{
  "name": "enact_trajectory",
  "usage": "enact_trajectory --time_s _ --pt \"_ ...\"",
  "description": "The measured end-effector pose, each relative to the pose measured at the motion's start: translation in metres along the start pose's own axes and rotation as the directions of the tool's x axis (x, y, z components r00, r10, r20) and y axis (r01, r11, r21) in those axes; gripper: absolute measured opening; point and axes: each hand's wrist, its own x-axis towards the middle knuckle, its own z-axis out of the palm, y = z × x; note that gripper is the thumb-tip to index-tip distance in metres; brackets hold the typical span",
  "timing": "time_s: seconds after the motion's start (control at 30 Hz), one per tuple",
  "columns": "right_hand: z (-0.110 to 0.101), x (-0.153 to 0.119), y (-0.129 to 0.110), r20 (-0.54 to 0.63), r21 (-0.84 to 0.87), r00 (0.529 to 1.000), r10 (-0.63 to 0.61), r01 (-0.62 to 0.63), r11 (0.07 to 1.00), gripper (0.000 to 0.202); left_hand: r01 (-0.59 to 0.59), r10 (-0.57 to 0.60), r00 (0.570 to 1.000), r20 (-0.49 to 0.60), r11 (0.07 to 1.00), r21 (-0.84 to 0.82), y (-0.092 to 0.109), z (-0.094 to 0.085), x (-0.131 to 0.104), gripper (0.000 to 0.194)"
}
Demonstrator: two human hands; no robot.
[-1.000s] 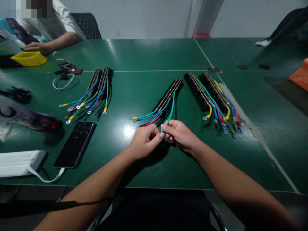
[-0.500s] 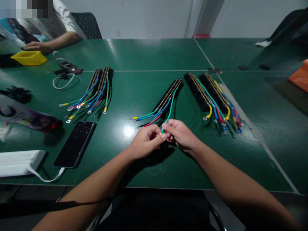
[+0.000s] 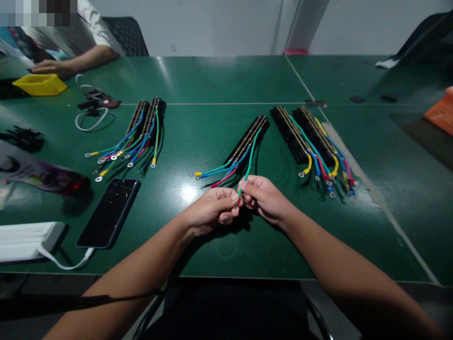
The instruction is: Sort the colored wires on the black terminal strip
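A black terminal strip (image 3: pixel 244 141) with brass-coloured rails lies in front of me, with green, blue and red wires running out toward me. My right hand (image 3: pixel 264 196) pinches its long green wire (image 3: pixel 250 158) close to the free end. Against that end, my left hand (image 3: pixel 217 208) is closed with thumb and forefinger together; the wire's tip is mostly hidden by the fingers. Just left of my hands, a second green wire (image 3: pixel 215 168) and a blue wire (image 3: pixel 221 173) end in ring terminals on the table.
Two wired strips (image 3: pixel 150 125) lie at left, two more (image 3: pixel 300 137) at right. Nearer left are a phone (image 3: pixel 109 212) on a cable, a white power bank (image 3: pixel 31 241) and a bottle (image 3: pixel 38 170). A person's hand (image 3: pixel 56 68) rests beyond a yellow bin (image 3: pixel 42 85).
My left hand has shifted slightly left and turned, its fingers curling in more at the wire's end. The right hand keeps its pinch on the green wire, nearly still.
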Motion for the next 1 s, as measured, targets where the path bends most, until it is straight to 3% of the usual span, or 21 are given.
enact_trajectory --time_s 0.3,0.47,0.7,1.0 --pt "-0.0007 -0.0006 -0.0012 -0.008 -0.028 1.000 -0.002 0.002 1.000 0.041 0.046 -0.046 0.999 0.008 0.993 -0.105 -0.0018 0.0051 0.0009 0.023" --pt "-0.0005 -0.0007 -0.0020 0.000 -0.033 1.000 -0.002 0.002 0.999 0.040 0.070 -0.056 0.994 0.090 0.984 -0.164 -0.0004 0.0027 0.0004 0.018" --pt "0.0012 -0.0018 -0.0039 0.004 0.048 1.000 0.024 -0.024 0.999 0.040 0.083 -0.065 0.993 0.095 0.976 -0.200 -0.0037 -0.0020 0.0021 0.018" --pt "-0.0016 -0.0002 -0.0016 0.008 0.019 1.000 0.019 -0.019 1.000 0.041 0.076 -0.057 0.993 0.100 0.977 -0.197 -0.0056 -0.0014 0.0030 0.019"
